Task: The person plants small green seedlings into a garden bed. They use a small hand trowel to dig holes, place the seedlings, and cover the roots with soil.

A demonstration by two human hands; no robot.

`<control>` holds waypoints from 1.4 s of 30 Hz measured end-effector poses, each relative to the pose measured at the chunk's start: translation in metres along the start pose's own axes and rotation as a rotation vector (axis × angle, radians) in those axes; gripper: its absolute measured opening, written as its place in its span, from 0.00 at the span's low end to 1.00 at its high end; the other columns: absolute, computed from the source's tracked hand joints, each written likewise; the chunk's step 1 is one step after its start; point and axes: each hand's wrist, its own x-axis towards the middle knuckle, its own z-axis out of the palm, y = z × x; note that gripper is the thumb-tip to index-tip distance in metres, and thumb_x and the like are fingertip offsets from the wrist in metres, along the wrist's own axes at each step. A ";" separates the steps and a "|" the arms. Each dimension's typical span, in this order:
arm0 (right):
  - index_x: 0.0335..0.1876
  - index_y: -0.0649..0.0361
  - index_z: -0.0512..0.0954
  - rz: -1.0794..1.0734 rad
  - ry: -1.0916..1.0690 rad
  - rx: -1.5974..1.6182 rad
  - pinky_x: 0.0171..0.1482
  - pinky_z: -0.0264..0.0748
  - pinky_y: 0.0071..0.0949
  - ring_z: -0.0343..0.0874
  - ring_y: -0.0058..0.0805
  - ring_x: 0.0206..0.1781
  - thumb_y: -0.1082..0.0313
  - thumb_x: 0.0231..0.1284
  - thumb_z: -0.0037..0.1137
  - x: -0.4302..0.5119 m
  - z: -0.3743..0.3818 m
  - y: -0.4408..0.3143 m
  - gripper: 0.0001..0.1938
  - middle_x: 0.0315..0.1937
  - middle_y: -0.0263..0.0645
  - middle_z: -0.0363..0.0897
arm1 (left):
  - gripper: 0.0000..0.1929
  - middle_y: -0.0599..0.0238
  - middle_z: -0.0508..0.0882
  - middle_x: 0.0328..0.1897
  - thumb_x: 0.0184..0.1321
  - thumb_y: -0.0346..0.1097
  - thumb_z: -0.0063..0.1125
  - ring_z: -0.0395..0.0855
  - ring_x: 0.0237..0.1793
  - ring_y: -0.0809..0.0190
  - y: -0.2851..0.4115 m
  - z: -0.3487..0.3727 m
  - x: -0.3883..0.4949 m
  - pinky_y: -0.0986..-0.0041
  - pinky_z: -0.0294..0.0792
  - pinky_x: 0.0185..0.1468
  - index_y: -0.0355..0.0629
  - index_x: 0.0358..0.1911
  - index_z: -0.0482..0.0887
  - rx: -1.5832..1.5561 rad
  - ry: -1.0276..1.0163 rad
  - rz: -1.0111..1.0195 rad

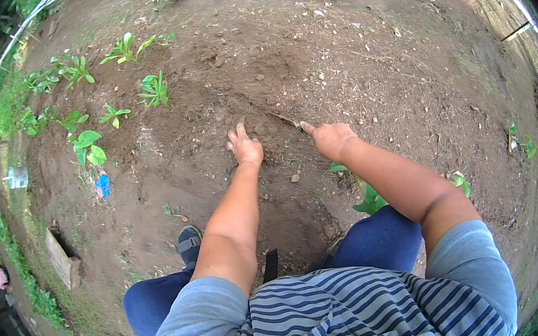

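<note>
Bare brown soil (231, 187) lies before me. My left hand (246, 148) rests on it with the fingers slightly spread and pointing forward; I see nothing held in it. To its right, my right hand (333, 139) is closed around the handle of a thin-bladed hand tool (285, 117), possibly a knife. Its narrow, brownish blade points forward and left, lying low against loosened earth. The index finger stretches along the handle, and most of the grip is hidden in the fist.
Young leafy plants (155, 90) grow at the left. A broad-leaved plant (370, 201) stands by my right knee, partly under my forearm. A blue scrap (103, 186), a wooden board (62, 259) and a clear container (18, 177) lie farther left. A small stone (295, 178) sits between my arms.
</note>
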 end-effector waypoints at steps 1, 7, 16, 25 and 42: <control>0.73 0.47 0.53 0.006 -0.003 0.029 0.53 0.75 0.36 0.79 0.38 0.53 0.69 0.65 0.38 0.012 0.001 0.004 0.29 0.51 0.44 0.79 | 0.35 0.49 0.63 0.64 0.49 0.26 0.57 0.61 0.63 0.41 0.001 -0.001 0.000 0.57 0.56 0.67 0.59 0.65 0.65 0.007 -0.015 0.000; 0.72 0.36 0.55 -0.042 0.011 0.258 0.58 0.71 0.37 0.75 0.40 0.56 0.56 0.68 0.39 0.039 0.012 0.043 0.26 0.53 0.43 0.77 | 0.37 0.44 0.50 0.72 0.52 0.31 0.57 0.50 0.69 0.36 -0.002 -0.007 0.003 0.58 0.53 0.70 0.73 0.67 0.61 0.104 -0.211 -0.015; 0.73 0.55 0.50 -0.033 0.053 0.039 0.50 0.77 0.35 0.80 0.39 0.52 0.73 0.63 0.40 -0.013 0.017 -0.033 0.31 0.51 0.47 0.78 | 0.35 0.47 0.52 0.71 0.52 0.38 0.60 0.54 0.67 0.39 0.022 0.003 -0.021 0.57 0.56 0.68 0.62 0.67 0.62 -0.041 -0.098 -0.227; 0.74 0.52 0.49 -0.004 0.020 -0.021 0.49 0.76 0.37 0.81 0.39 0.49 0.72 0.62 0.37 -0.054 -0.010 -0.022 0.32 0.48 0.46 0.80 | 0.32 0.48 0.54 0.68 0.50 0.33 0.63 0.56 0.65 0.39 -0.001 0.019 -0.011 0.58 0.58 0.67 0.55 0.62 0.68 -0.151 0.003 -0.291; 0.68 0.53 0.62 0.117 -0.199 0.650 0.28 0.76 0.39 0.79 0.38 0.27 0.58 0.68 0.41 0.010 0.021 0.020 0.24 0.32 0.44 0.79 | 0.28 0.49 0.58 0.63 0.47 0.33 0.63 0.58 0.63 0.40 0.000 0.013 -0.015 0.56 0.60 0.65 0.62 0.55 0.71 -0.155 -0.047 -0.255</control>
